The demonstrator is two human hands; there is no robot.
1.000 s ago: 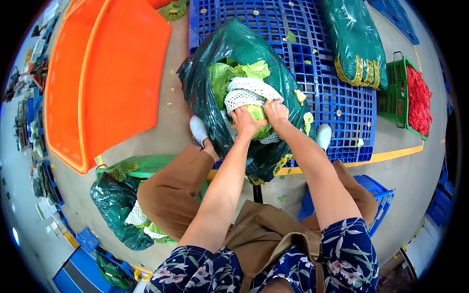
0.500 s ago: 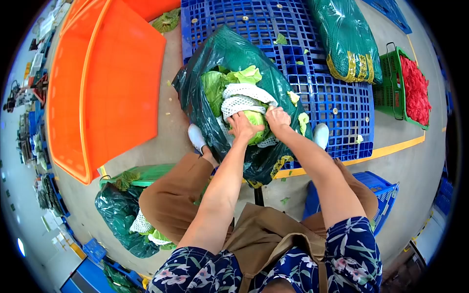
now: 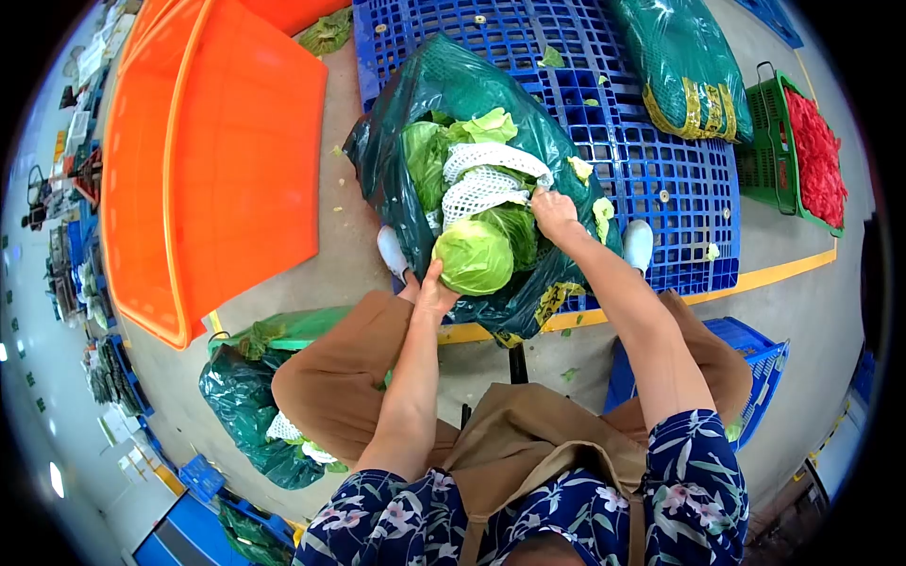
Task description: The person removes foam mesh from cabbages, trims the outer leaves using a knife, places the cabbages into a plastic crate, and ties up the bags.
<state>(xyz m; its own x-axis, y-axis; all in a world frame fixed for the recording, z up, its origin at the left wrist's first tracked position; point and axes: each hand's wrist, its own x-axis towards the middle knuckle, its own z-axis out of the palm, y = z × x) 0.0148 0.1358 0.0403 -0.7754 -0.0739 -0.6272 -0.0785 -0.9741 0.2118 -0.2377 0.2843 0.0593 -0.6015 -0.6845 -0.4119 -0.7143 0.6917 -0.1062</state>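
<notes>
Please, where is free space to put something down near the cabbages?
Nearly bare floor lies between the orange bin and the open green bag. The blue pallet is mostly bare this side of the full green bag, except leaf scraps. Crowded: the open bag's mouth, with cabbages, white nets, left hand and right hand.

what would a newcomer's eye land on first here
Probably the huge orange bin at the left. Next, the pale green cabbage in the left hand, at the near side of the open dark green bag. Then the bright red material in the green basket, far right.
</notes>
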